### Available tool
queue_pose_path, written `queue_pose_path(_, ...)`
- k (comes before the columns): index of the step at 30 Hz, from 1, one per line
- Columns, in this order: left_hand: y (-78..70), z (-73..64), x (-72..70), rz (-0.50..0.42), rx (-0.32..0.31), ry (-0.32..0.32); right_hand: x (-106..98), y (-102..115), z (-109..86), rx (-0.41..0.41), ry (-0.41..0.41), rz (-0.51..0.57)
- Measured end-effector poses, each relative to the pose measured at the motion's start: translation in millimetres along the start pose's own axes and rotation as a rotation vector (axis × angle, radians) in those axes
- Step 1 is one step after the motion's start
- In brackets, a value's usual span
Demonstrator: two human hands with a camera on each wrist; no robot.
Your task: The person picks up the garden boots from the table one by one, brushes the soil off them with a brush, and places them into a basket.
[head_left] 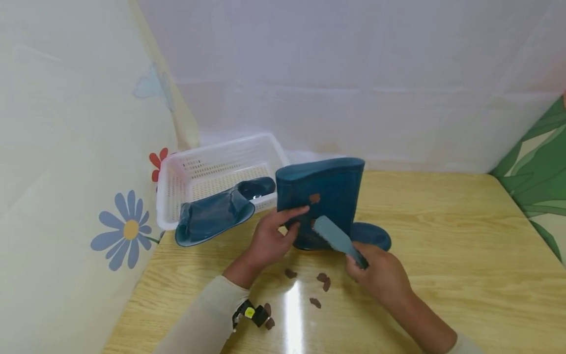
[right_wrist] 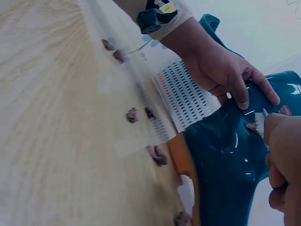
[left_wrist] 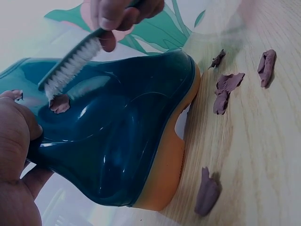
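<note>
A dark teal rain boot with an orange sole stands on the table, toe to the right in the head view. My left hand holds its back edge, index finger and thumb against the side of the shaft. In my right hand is the handle of a grey-green brush. Its white bristles meet a brown, mud-like patch on the boot in the left wrist view. A second brown patch sticks higher on the shaft.
Several brown lumps lie on the wooden table in front of the boot. Behind my left hand stands a white perforated basket, with another teal boot lying across its near rim. A white-covered wall rises behind.
</note>
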State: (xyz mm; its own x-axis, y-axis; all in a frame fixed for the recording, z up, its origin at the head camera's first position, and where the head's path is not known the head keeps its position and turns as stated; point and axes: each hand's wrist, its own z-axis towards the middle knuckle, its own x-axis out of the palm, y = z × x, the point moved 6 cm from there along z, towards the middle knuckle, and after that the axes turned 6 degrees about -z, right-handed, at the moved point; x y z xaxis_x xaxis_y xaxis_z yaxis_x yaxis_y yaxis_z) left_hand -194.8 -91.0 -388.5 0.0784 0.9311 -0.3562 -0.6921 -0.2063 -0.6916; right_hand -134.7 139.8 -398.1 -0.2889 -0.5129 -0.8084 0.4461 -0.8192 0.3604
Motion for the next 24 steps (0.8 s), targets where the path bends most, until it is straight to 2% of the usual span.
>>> queue_pose_path(4, 0.3, -0.4, 0.4, 0.002, -0.002, 0.008, 4.0, -0.2, -4.6, -0.005, 0.026, -0.015)
queue_pose_path(12, 2.1, -0.2, -0.1, 0.005, -0.010, -0.001, -7.3, 0.3, -1.7, -0.039, -0.079, 0.008)
queue_pose_path(19, 1.5, -1.4, 1.0, -0.012, -0.011, 0.010, 3.0, -2.3, -2.7, 0.012, 0.028, -0.005)
queue_pose_path(24, 1.9, -1.7, 0.9, -0.012, -0.011, 0.001, 0.8, -1.4, -5.7, -0.011, 0.017, -0.004)
